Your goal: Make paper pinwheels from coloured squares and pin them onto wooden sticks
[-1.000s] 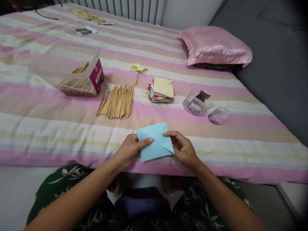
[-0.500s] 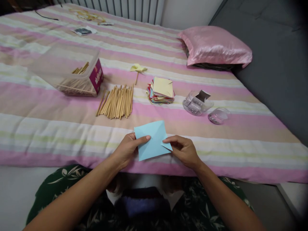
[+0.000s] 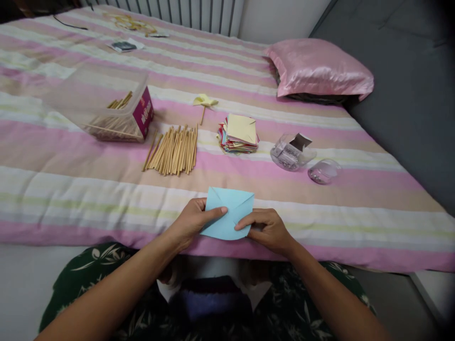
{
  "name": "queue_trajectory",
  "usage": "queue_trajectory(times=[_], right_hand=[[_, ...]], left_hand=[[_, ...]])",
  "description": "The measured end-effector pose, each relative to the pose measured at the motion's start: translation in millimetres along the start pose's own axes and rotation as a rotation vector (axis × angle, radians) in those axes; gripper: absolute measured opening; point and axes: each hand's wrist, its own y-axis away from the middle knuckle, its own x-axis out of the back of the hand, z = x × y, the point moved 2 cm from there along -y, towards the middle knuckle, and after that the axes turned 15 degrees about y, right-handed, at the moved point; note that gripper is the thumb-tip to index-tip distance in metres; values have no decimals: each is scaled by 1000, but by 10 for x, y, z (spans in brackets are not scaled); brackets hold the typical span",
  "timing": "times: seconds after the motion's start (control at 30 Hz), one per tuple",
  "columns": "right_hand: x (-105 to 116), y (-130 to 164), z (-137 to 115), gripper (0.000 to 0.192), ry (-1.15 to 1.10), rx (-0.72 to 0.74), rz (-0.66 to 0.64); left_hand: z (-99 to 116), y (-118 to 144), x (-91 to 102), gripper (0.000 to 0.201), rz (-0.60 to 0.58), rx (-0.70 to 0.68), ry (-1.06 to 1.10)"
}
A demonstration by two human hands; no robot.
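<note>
Both hands pinch a folded blue paper [image 3: 229, 212] at the near edge of the striped bed [image 3: 320, 208]. The left hand [image 3: 190, 222] clamps its left side under the thumb; the right hand [image 3: 268, 229] presses its lower right corner. Beyond lie sticks [image 3: 172, 150] and a paper stack [image 3: 240, 133].

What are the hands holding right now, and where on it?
The light blue paper: left hand pinches its left edge, right hand its lower right edge.

Box label [image 3: 142, 112] lettering (pale, blurred), nothing legible
</note>
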Motion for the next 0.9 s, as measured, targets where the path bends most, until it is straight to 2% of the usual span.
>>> queue_trajectory(times=[0.23,0.3,0.4,0.5,0.63,0.8,0.9], right_hand=[[23,0,-54,3,55,19,-1],[47,4,-73,7,66,42,-21],[78,12,-57,14,3,36,-81],[114,7,-14,13,-100,-20,-110],[139,-9,8,10,-261,-104,-168],[65,8,41,5,-450,-184,-305],[14,13,82,3,-475,-216,-273]], left_hand=[[16,6,-19,22,-32,-34,28],[34,7,-28,19,-27,-62,38],[64,9,-31,20,-10,-105,44],[87,11,-21,25,12,-123,61],[70,22,-30,33,-35,-29,23],[-28,83,-97,23,-179,171,-63],[-88,94,-97,19,-135,190,-103]])
